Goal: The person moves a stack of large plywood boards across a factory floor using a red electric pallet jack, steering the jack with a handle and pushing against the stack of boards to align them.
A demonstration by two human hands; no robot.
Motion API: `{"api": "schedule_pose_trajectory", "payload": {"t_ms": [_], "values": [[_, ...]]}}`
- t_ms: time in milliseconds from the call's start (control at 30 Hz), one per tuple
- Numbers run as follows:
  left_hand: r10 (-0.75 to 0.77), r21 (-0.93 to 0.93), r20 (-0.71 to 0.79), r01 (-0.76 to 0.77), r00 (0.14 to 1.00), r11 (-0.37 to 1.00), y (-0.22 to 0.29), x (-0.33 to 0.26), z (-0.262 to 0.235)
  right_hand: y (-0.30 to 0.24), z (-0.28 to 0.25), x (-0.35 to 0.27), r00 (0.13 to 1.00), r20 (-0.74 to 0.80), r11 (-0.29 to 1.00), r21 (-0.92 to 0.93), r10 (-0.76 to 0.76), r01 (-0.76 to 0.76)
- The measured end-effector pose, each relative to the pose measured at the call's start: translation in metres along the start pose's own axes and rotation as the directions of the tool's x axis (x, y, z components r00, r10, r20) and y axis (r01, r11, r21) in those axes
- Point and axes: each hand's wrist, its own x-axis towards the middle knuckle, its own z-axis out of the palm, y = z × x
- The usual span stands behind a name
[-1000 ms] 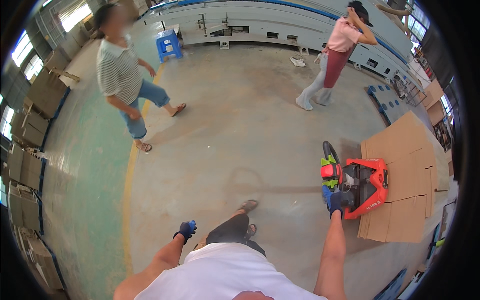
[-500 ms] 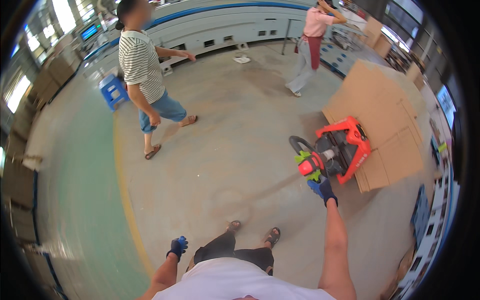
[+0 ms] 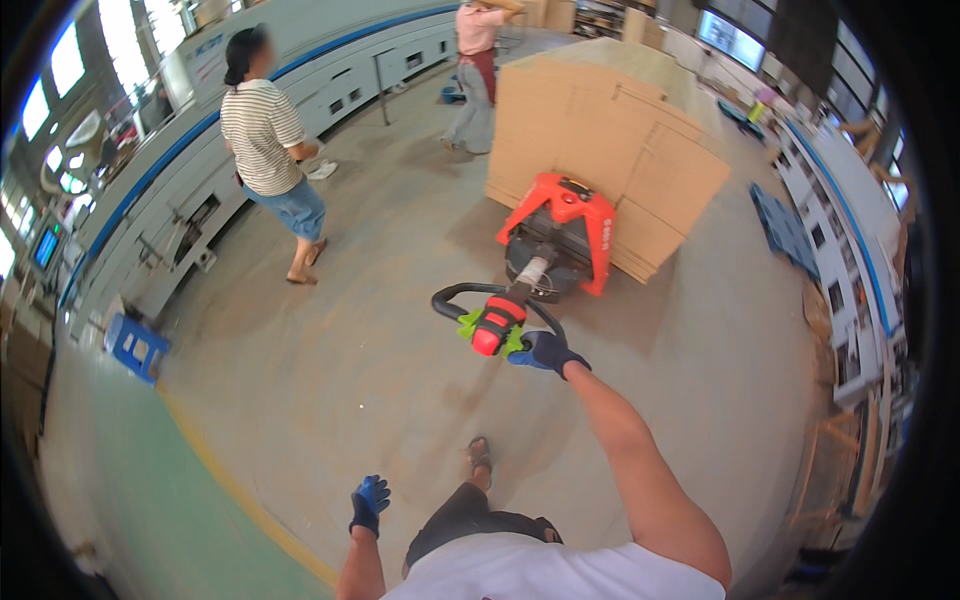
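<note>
My right hand (image 3: 543,351), in a blue work glove, is closed around the right side of the handle (image 3: 497,322) of a pallet truck. That handle is a black loop with a red centre and green grips, tilted toward me. The truck's red and black body (image 3: 570,215) stands just beyond it, against a large stack of brown cardboard sheets (image 3: 600,130). Low at my left side hangs my left hand (image 3: 369,503), also gloved in blue; it holds nothing and its fingers are loosely bent and a little apart.
One person in a striped shirt (image 3: 263,135) is ahead on the left; another in a pink top (image 3: 478,30) stands behind the cardboard. A long machine (image 3: 340,85) lines the far left, near a blue stool (image 3: 137,346). Blue pallets (image 3: 783,230) and another machine (image 3: 835,265) lie right.
My view has turned right, so the truck and cardboard now sit nearer the middle. The handle is closer to my body. The person in stripes has walked on, away from the stool.
</note>
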Motion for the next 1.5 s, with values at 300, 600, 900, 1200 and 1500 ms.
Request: {"api": "schedule_pose_trajectory", "payload": {"t_ms": [300,600,900,1200,1500], "values": [[0.141,0.175,-0.016,-0.136,0.990,0.975,0.122,-0.014,0.083,-0.023,-0.021,-0.003,0.994,0.105,0.996,0.093,-0.015,0.005],[0.596,0.320,0.103,-0.594,0.796,0.738,0.281,0.003,0.209,-0.030,-0.042,-0.017,0.988,0.145,0.993,0.096,0.055,-0.070],[0.692,0.523,0.649,-0.846,0.315,-0.105,0.366,-0.045,0.287,-0.065,-0.090,-0.057,0.972,0.218,0.978,0.166,0.086,-0.123],[0.416,0.483,0.853,-0.776,0.315,-0.405,0.434,-0.130,0.321,-0.118,-0.182,-0.078,0.969,0.234,0.969,0.211,0.077,-0.128],[0.343,0.642,0.746,-0.478,0.571,-0.600,0.459,-0.175,0.386,-0.113,-0.239,-0.084,0.991,0.133,0.965,0.256,0.024,-0.058]]}}
